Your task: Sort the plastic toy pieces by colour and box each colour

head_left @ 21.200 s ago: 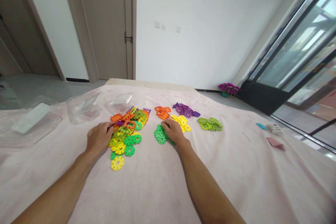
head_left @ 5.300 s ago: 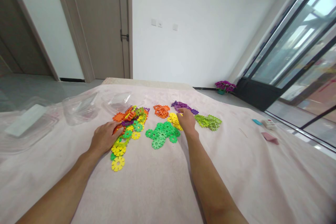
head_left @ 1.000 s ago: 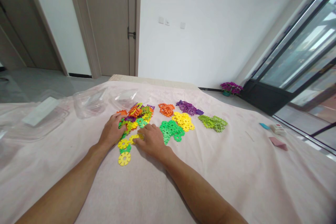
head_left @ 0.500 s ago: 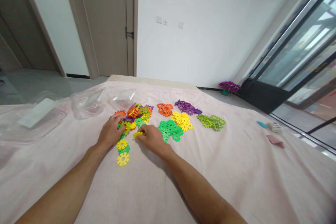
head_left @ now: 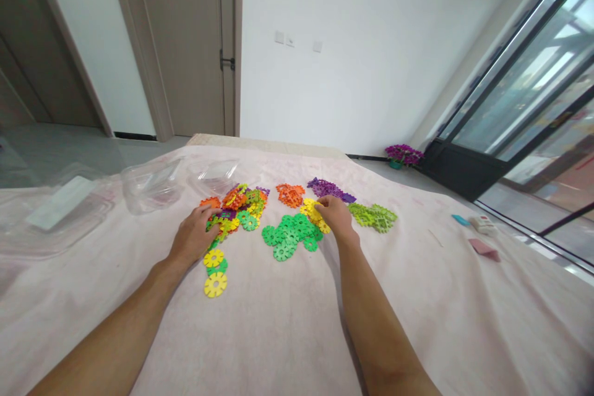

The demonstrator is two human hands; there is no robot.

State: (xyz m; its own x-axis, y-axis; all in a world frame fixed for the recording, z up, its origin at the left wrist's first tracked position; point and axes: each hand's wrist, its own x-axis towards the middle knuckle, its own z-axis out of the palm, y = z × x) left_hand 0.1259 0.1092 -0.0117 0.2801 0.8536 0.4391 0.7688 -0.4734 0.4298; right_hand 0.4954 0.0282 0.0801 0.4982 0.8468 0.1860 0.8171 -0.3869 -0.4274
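Observation:
My left hand (head_left: 193,234) rests against the near left side of a mixed heap of notched plastic discs (head_left: 237,199), orange, yellow, green and purple, its thumb apart from its fingers. My right hand (head_left: 336,216) is over the pile of yellow discs (head_left: 312,210), its fingertips pinched on a yellow disc (head_left: 319,204) that is partly hidden by them. Left of that pile spreads a group of green discs (head_left: 291,235). Close to my left hand, two yellow discs (head_left: 216,284) and a green disc (head_left: 217,267) lie in an overlapping row.
Sorted piles of orange discs (head_left: 290,195), purple discs (head_left: 330,189) and lime-green discs (head_left: 375,217) lie farther back. Clear plastic containers (head_left: 153,189) stand at the left on the pink cloth (head_left: 269,334). A small white box (head_left: 482,224) and a pink piece (head_left: 484,250) are far right.
My right hand has moved right with a yellow disc, from beside the mixed heap to the yellow pile. More green discs now show at the green group's left. My left hand stays by the heap.

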